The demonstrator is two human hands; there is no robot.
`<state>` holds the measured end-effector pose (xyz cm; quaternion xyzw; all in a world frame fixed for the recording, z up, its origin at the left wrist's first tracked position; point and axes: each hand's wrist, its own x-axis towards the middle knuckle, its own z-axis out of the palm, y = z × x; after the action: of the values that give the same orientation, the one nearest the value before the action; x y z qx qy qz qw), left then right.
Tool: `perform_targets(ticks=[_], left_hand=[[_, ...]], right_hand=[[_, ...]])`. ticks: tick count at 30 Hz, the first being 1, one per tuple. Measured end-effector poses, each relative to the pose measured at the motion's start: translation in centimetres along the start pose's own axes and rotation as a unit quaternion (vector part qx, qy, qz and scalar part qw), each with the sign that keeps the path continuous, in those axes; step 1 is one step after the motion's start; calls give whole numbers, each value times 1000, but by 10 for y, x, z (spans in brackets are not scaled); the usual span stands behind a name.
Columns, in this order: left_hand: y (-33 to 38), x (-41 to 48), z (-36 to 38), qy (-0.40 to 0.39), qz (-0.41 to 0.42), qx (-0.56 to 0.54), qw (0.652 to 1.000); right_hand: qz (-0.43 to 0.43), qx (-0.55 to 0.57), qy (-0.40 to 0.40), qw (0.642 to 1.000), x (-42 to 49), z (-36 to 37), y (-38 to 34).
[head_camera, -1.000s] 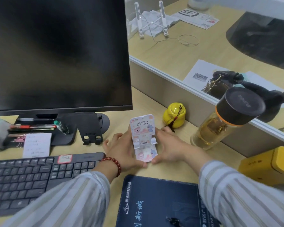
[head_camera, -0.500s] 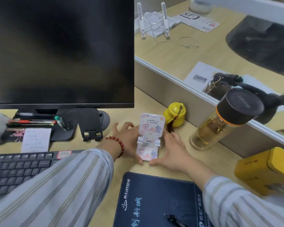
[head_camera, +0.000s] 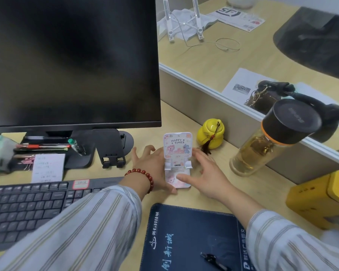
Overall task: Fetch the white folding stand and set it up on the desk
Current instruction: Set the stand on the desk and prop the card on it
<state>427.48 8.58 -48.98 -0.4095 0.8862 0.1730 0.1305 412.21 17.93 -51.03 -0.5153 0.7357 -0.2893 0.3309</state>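
The stand (head_camera: pixel 177 160) sits unfolded on the tabletop (head_camera: pixel 213 196), back panel raised, at 3 o'clock of the monitor base (head_camera: pixel 114 147). Left hand (head_camera: pixel 151 165) and right hand (head_camera: pixel 205 175) flank it, fingers spread, gripping nothing. Setup looks nearly done; next, clear away without nudging it.

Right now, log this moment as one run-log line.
stand: unfolded, upright on desk | left hand: open beside it | right hand: open, thumb on base | phase: letting go
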Motion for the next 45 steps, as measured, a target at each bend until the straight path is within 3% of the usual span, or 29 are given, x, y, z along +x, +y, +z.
perform_targets(ticks=[8,15,20,26,33,45], left_hand=[[5,-5,-2,13,-30,-3,999],[10,-10,3,27,-61,-30,997],[7,-5,-1,6,-46,-37,998],[4,5,-12,-9,-1,7,1000],[3,-6,3,35,-60,-41,997],[0,-3,-7,-2,-27,-34,999]], right_hand=[[-66,-132,-83,986,3,-5,7],[-76,-143,-113,980,12,-11,7],[-69,-145,-103,982,11,-9,9],[-54,-112,-28,992,0,4,15],[-74,-133,-110,982,19,-9,5],[-32,-111,-49,992,0,7,7]])
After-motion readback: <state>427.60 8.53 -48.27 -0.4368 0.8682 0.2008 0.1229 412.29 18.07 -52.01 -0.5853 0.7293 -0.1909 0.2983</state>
